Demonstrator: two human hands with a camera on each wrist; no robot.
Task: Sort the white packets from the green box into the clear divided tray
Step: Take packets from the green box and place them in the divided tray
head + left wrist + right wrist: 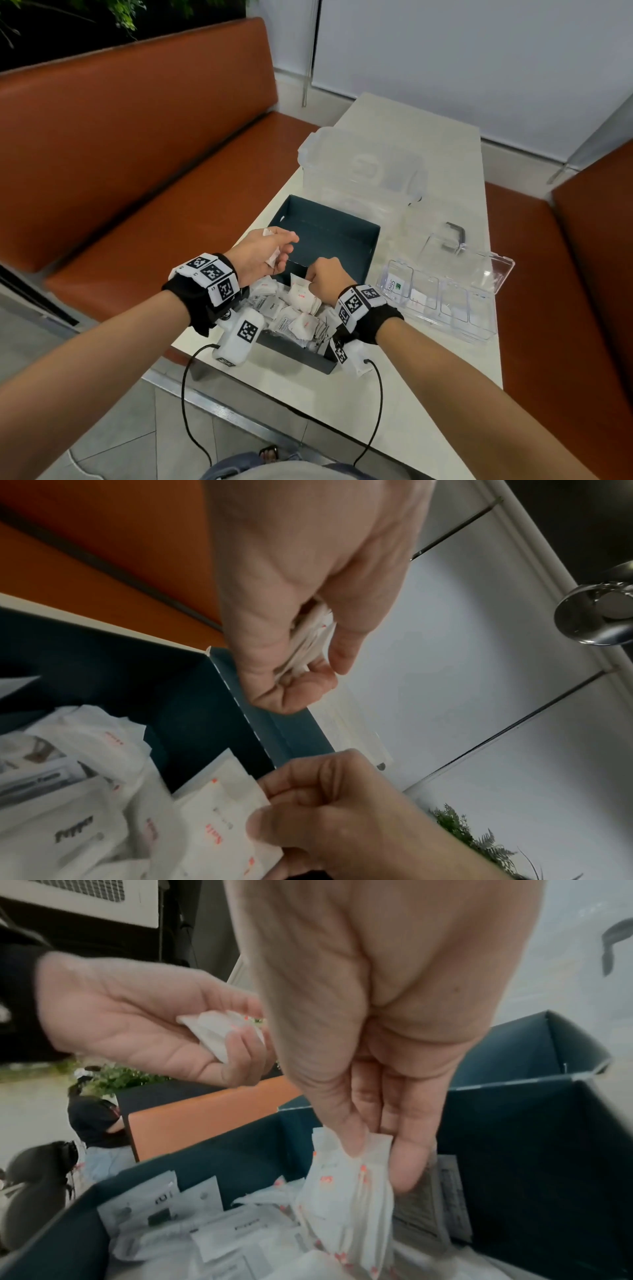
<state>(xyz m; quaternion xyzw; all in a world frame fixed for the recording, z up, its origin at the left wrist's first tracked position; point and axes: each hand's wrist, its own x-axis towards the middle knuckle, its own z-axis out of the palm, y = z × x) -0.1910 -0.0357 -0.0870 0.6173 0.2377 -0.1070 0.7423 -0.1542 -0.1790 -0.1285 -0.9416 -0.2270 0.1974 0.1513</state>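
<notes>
Light: soft, even daylight is falling across the pale tabletop [428, 144], brightest toward the far wall.
Shadows: only faint ones are showing; the green box [329, 236] is staying dark inside.
Glare: the clear divided tray [479, 322] is catching small white glints.
Distortion: the head view is bending straight lines at its edges.
Blur: both wrist views are smearing; the packets [212, 1231] and the near right hand [369, 1015] are looking soft and grainy.

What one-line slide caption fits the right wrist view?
Right hand pinches a red-printed white packet above the dark green cardboard box; left hand holds more white packets.
</notes>
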